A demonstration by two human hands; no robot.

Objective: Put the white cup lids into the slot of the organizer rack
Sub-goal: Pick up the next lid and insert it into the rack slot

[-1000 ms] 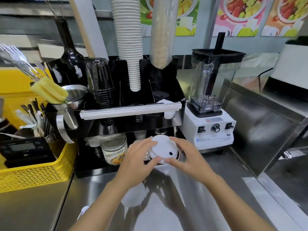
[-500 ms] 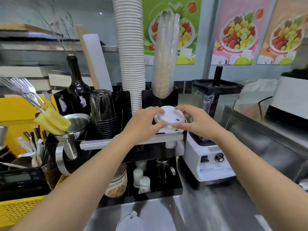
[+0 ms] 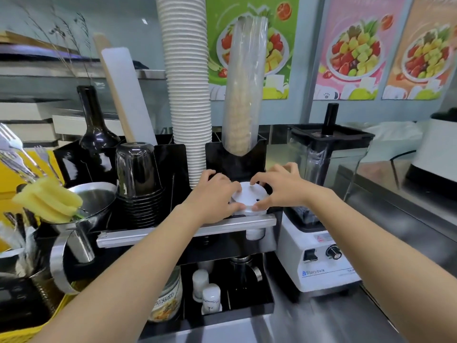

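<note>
- White cup lids (image 3: 248, 198): stack held between both my hands, top lid flat and facing up, small dark sip hole near its right edge.
- Stack sits at the mouth of the front-right slot of the black organizer rack (image 3: 270, 154), just behind the rack's metal front rail (image 3: 188, 232); how deep the stack goes into the slot, cannot tell, lower part hidden by my fingers and the rail.
- My left hand (image 3: 214, 194): grip closed around the left side of the stack, thumb on the front edge, fingers curled over the back-left rim.
- My right hand (image 3: 280, 189): grip closed on the right side, thumb tip at the front-right rim, forefinger touching the top of the lid, other fingers spread behind.
- Both thumbs almost meet at the front of the stack.
- Tall stack of white paper cups (image 3: 186, 82) stands in the rack slot just left of my left hand.
- Sleeve of clear plastic cups (image 3: 244, 90) stands in the slot directly behind the lids.
- Stack of black cups (image 3: 138, 179), upside down, further left in the rack.
- Dark glass bottle (image 3: 95, 127) at the back left.
- White blender (image 3: 324, 199) just right of the rack, on the steel counter (image 3: 333, 320).
- Steel jug (image 3: 84, 214) with yellow sponge (image 3: 47, 203) at left.
- Two small white bottles (image 3: 206, 290) in the rack's lower compartment.
</note>
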